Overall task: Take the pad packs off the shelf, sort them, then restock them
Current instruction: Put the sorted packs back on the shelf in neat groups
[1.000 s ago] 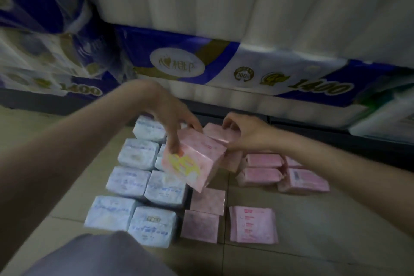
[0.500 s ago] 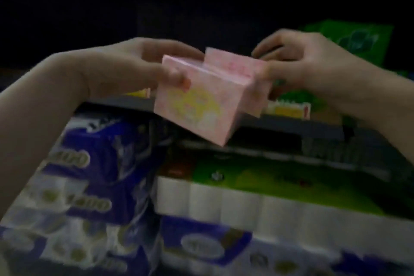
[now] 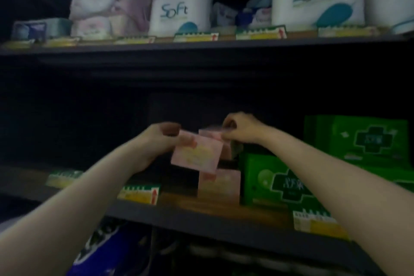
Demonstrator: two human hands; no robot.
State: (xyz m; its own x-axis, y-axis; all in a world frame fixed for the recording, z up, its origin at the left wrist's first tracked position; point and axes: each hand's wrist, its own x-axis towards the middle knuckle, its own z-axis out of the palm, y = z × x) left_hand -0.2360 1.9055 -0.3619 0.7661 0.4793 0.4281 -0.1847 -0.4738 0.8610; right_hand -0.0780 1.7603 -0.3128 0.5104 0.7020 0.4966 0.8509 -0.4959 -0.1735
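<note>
Three pink pad packs [image 3: 197,154] on the middle shelf [image 3: 201,208], left of two green packs [image 3: 275,181]. Above that shelf: two Soft rolls [image 3: 179,9].

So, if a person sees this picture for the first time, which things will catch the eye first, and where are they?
At the centre, the left hand grips a pale pink pad pack with a yellow print, and the right hand holds a second pink pack behind it, above a pink pack standing on the wooden shelf. Bright green boxes stand just to the right. White "Soft" paper roll packs line the upper shelf.
</note>
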